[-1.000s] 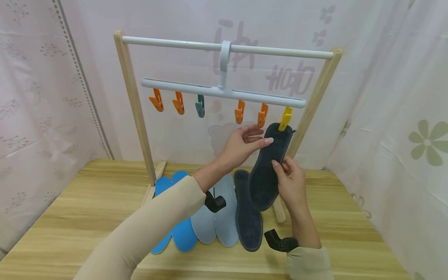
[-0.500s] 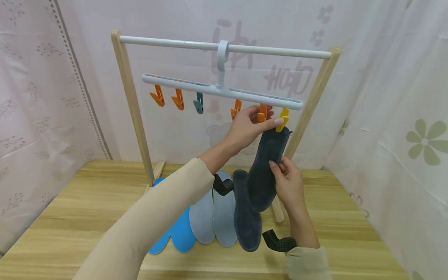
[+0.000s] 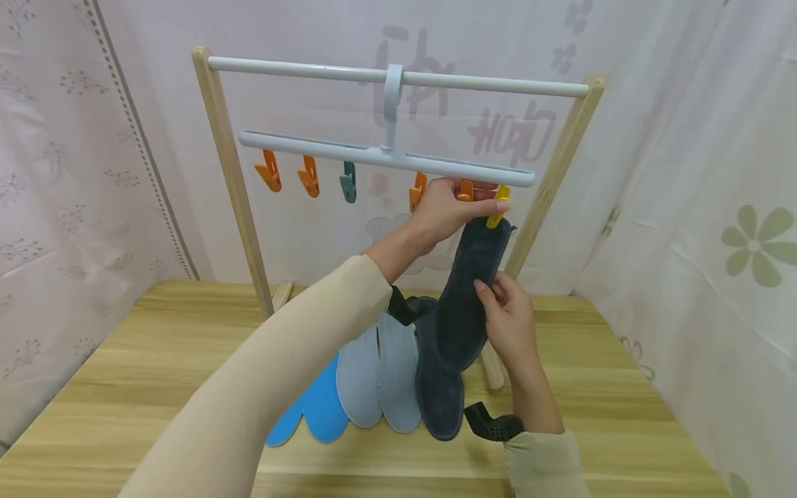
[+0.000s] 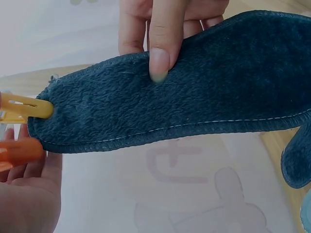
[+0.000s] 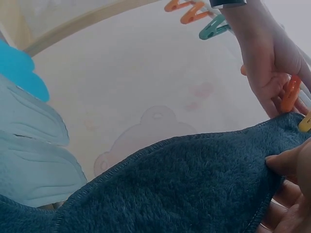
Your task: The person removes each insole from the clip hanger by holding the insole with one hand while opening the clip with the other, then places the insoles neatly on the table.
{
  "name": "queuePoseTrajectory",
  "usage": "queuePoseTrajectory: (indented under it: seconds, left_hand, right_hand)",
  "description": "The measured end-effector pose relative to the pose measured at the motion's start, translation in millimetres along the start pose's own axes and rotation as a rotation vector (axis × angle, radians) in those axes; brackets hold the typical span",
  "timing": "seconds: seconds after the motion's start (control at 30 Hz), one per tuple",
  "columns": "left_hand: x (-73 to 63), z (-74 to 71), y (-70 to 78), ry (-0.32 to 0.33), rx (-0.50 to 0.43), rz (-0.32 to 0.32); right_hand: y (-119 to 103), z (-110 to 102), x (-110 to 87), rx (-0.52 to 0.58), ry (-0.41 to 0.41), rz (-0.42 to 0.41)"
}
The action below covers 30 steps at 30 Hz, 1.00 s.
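Observation:
A dark blue fuzzy insole [image 3: 468, 294] hangs at a tilt, its narrow top end in the jaws of a yellow clothespin [image 3: 495, 221]. My left hand [image 3: 441, 209] pinches that clothespin, thumb on its front and fingers behind. An orange clothespin [image 4: 19, 151] sits beside those fingers in the left wrist view. Lower down, my right hand [image 3: 512, 319] holds the insole by its right edge, the thumb [image 4: 159, 63] lying on the fuzzy face. Behind the hanging insole's lower end lies a matching dark insole [image 3: 441, 408] on the table.
The white hanger [image 3: 386, 158] hangs from the rod [image 3: 299, 68] of a wooden-ended rack. More orange clips and a green clip [image 3: 348, 183] hang along it. Grey insoles [image 3: 398, 387] and blue insoles [image 3: 325, 408] lie on the wooden table [image 3: 598, 415], partly under my left forearm.
My left hand has gone from beside the insole's upper edge up and right to the yellow clothespin. My right hand keeps its hold on the insole.

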<state>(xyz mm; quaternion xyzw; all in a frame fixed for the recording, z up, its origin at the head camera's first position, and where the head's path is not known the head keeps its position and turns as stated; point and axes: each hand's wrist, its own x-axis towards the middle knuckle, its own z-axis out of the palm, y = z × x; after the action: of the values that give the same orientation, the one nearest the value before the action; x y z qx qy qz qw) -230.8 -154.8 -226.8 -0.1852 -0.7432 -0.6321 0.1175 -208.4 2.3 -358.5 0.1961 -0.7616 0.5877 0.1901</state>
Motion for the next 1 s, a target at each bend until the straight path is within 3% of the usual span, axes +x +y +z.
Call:
queuePoseTrajectory:
  seconds: [0.4,0.67,1.0]
  left_hand:
    - [3.6,3.3,3.6,0.002,0.031,0.011]
    - [3.2,4.1,3.1,-0.044,0.051,0.005]
    - [3.9,8.6,5.0,0.012,0.039,-0.008]
  right_hand:
    - [0.0,-4.5,1.8,0.038,0.015,0.002]
    - [2.1,-7.1,-0.6,0.047,0.015,0.023]
    - [0.0,-6.4,-1.1,0.047,0.018,0.026]
